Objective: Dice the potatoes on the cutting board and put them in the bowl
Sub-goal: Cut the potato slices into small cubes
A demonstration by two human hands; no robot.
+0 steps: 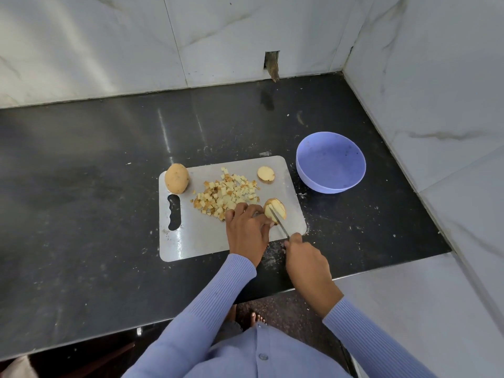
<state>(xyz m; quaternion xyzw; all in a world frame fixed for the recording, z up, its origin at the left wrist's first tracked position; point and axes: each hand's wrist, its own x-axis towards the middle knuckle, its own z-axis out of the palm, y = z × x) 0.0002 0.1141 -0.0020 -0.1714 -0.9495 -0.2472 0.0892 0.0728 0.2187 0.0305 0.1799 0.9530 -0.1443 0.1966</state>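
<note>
One potato half (275, 210) lies near the cutting board's (191, 241) right edge, touching the left hand (246, 227), whose curled fingers steady it. Right hand (305, 257) grips the knife (279, 223), apparently mid-slice, blade running along the half's long axis. Bowl (330, 162) stands just beyond the board's far right corner.

Dark polished stone counter (109, 165), speckled, with pale crumbs and smears scattered over it; soft light reflects in streaks off its surface. White marble-look wall panels (109, 36) with grey veining run along the back, meeting a second such wall (436, 77) at a corner on the right. A small rough rectangular hole (272, 61) is cut low in the back wall. Below the counter edge, a dark speckled floor (294, 317).
</note>
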